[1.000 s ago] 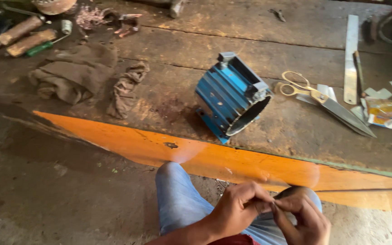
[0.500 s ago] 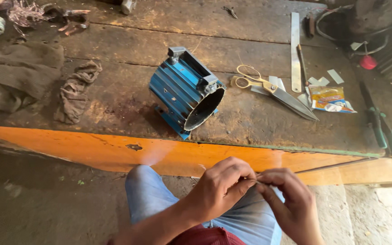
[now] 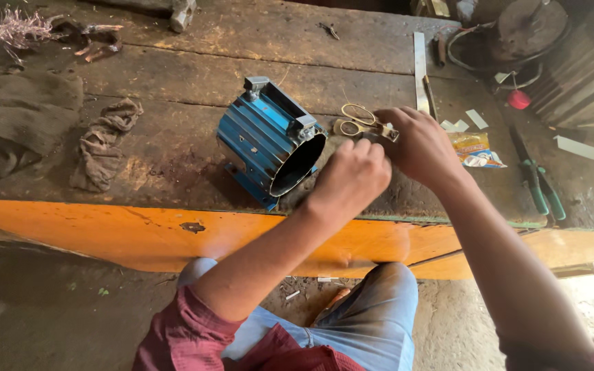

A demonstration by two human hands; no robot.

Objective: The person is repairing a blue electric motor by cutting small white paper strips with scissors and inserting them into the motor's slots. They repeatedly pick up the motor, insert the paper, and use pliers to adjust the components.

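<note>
Both hands' fingers (image 3: 377, 152) pinch small strip (image 3: 388, 132).

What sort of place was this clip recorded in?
Probably a small repair workshop, perhaps for electric motors. A worn wooden workbench carries a blue finned motor housing, scissors, greasy rags and green-handled pliers.

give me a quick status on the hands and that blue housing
Left hand closed, right hand pinching a small pale strip. Blue motor housing on its side, untouched. Scissors beside them.
</note>
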